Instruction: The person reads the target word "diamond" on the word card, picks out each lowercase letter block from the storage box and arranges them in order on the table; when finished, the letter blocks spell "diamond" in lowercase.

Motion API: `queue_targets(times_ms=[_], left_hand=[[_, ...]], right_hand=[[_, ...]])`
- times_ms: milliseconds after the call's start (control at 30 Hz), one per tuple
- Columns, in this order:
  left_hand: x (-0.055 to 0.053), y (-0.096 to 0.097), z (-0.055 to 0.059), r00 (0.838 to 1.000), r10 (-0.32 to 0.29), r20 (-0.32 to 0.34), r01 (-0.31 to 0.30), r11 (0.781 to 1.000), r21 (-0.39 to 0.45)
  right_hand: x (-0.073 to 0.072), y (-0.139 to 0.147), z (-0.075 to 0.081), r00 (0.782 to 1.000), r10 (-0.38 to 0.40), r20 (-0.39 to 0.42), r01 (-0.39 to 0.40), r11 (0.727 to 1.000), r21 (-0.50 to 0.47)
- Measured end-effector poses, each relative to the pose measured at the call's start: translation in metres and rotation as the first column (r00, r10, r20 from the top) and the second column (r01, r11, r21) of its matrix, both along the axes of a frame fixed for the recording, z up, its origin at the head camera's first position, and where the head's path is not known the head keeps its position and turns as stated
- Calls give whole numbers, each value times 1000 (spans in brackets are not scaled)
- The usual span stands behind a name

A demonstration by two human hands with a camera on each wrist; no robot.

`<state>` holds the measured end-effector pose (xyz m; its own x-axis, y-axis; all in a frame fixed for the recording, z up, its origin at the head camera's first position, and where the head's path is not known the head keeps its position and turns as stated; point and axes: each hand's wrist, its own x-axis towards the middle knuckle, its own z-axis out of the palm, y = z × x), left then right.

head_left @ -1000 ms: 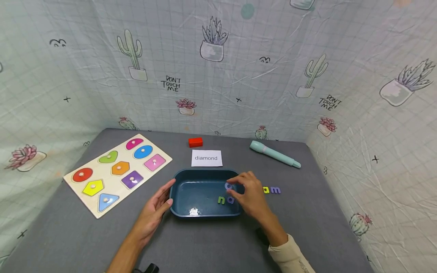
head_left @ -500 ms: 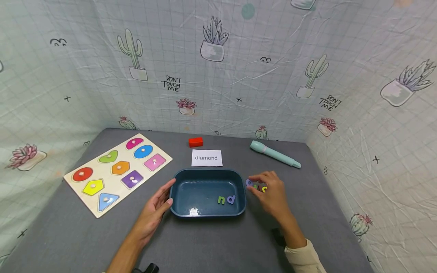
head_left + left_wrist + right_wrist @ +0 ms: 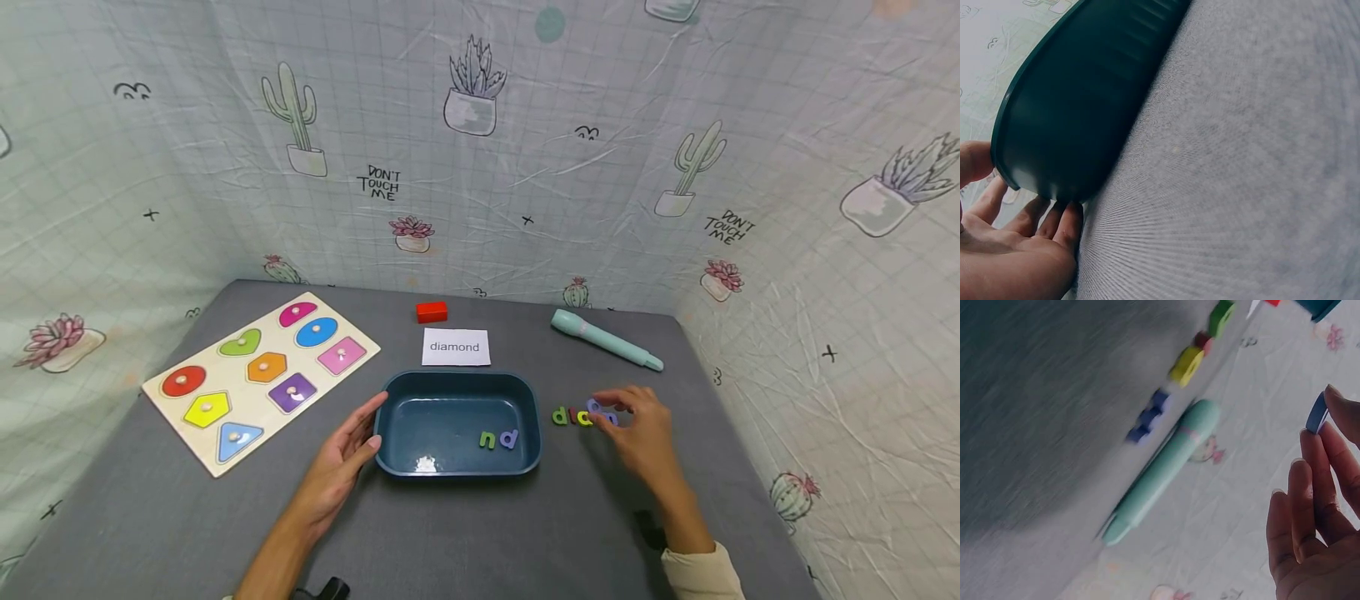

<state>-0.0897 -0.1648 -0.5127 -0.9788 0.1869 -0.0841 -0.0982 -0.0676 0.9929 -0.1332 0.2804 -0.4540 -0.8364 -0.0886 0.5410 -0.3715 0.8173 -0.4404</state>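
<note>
Purple letter [image 3: 593, 405] is fingertip-pinched by the right hand [image 3: 643, 429], for control I judge, while the left hand [image 3: 339, 458], fingers spread, touches (presumably steadies) the tray [image 3: 427, 425].

Grey tabletop [image 3: 465, 533]: dark-blue tray [image 3: 427, 425], shape board [image 3: 225, 379], red block [image 3: 432, 312], "diamond" card [image 3: 456, 357], pale-green stick [image 3: 607, 340], row of letters [image 3: 573, 415].

Cactus-print sheeting [image 3: 465, 192], apparently fabric, rises behind a grey tabletop [image 3: 480, 537].
</note>
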Motion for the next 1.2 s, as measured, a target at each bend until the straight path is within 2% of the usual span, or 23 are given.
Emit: queue_targets(times_ms=[400,600,867,1200], left_hand=[[-1,1,2,1000,2,4,-2,1000,-21],[-1,0,2,1000,-5,-8,5,1000,-7],[0,1,3,1000,-6,-8,6,1000,-9],[1,1,2,1000,-5,-10,5,1000,5]], right_hand=[[0,45,-4,993,-87,76,84,996,44],[-2,68,-7,986,-109,129,99,992,79],[-5,86,-11,965,-114,237,86,988,125],[-16,84,-18,931,-86,356,31,987,156]])
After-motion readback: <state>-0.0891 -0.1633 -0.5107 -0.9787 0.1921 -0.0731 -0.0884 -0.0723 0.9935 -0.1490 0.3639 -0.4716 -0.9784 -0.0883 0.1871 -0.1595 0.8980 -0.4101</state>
